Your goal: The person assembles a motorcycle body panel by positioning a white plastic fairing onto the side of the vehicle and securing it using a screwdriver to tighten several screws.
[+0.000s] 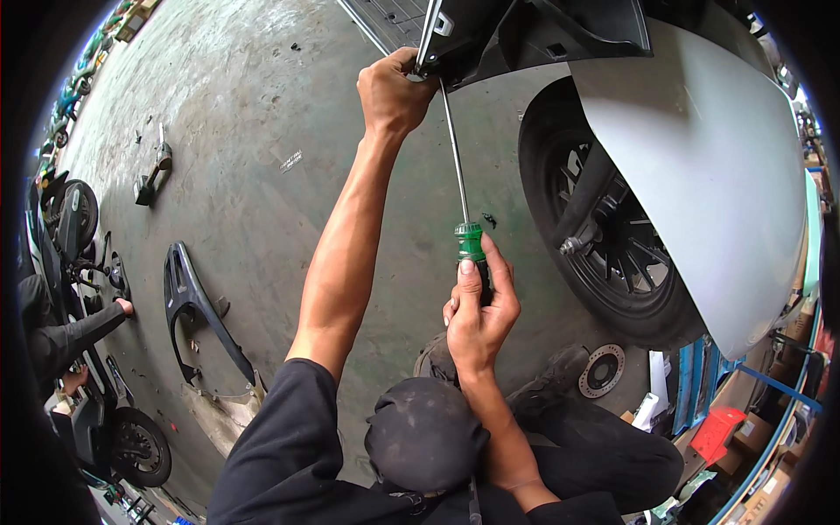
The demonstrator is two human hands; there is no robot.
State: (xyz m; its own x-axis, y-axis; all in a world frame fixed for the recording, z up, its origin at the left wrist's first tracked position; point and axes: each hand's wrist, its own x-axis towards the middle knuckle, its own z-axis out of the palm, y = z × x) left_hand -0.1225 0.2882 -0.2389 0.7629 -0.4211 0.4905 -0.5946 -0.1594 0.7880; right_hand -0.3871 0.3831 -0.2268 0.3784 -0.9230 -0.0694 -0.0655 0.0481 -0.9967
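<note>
Workshop floor (254,105): grey-green, scuffed. Lying directly on it: black forked trim piece (208,313), left; perforated brake disc (585,378), lower right; small black fragment (489,220), centre; black-and-silver component (164,159), upper left.

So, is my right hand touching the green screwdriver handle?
Touching. The head view shows your right hand closed around the green screwdriver handle, with the thumb laid against it.

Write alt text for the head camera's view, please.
The right hand grips a green-handled screwdriver, its long shaft reaching up toward the left hand at a black panel; a black wheel stands to the right.
</note>
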